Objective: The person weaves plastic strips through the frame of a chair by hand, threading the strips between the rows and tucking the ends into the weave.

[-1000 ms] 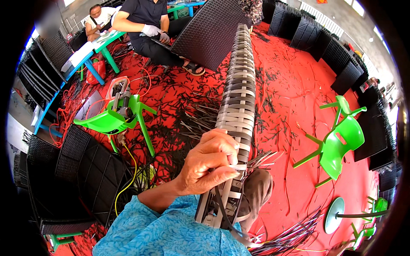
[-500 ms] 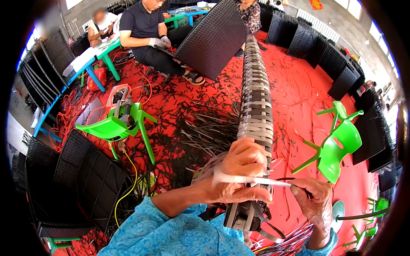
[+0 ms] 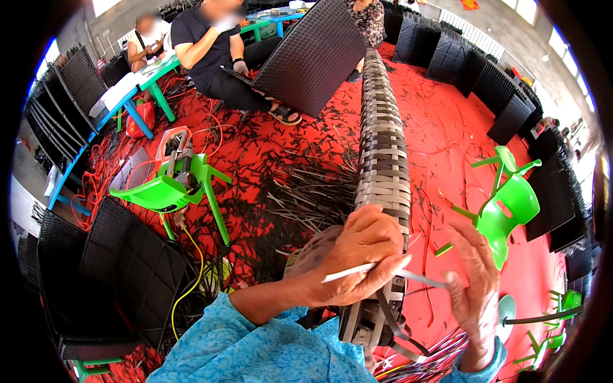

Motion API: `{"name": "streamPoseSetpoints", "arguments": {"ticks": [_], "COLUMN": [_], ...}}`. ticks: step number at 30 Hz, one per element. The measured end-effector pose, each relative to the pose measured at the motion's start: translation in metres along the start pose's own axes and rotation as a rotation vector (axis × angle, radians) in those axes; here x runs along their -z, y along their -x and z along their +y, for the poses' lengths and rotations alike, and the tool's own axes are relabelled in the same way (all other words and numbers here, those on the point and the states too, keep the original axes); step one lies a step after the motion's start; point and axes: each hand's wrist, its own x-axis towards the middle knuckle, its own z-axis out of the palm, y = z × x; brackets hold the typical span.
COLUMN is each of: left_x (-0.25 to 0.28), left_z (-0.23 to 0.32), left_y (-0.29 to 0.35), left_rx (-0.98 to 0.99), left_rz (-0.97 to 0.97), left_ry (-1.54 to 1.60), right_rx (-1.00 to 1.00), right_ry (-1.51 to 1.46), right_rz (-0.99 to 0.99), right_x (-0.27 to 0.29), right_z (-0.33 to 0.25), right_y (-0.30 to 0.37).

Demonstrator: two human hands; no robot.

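A long narrow frame woven from grey and dark flat strips point(image 3: 383, 166) runs away from me, its near end in front of my body. My left hand point(image 3: 357, 262) is closed over its left side, thumb pressing a pale grey flat strip point(image 3: 418, 277) against the curled fingers. One short end of this strip sticks out left of the thumb; the other reaches toward my right hand point(image 3: 474, 290). That hand is raised on the right, slightly blurred, fingers stretched upward and thumb apart, close by the strip's end. Loose dark strip ends point(image 3: 399, 325) hang at the near end.
Green chairs point(image 3: 511, 204) stand right, another with tools point(image 3: 179, 182) left. Strip piles point(image 3: 306, 198) and scraps cover the red floor point(image 3: 440, 166). A co-worker sits ahead beside a dark woven panel point(image 3: 313, 60). Black panels point(image 3: 131, 268) lean at left. Colourful strips point(image 3: 434, 360) lie below.
My right hand has opened, its fingers lifting from the strip. My left thumb has come down over the strip. The co-worker ahead has raised a gloved hand toward the head.
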Motion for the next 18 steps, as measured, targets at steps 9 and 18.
{"name": "streamPoseSetpoints", "arguments": {"ticks": [9, 18], "left_x": [-0.016, 0.007], "left_z": [-0.002, -0.007], "left_y": [0.011, 0.006], "left_rx": [0.106, 0.096], "left_rz": [-0.08, -0.134], "left_ry": [0.022, 0.158], "right_rx": [0.514, -0.328], "right_ry": [-0.358, -0.898], "right_rz": [-0.041, 0.077], "right_x": [-0.033, -0.016], "right_z": [-0.023, 0.012], "right_y": [-0.038, -0.002]}}
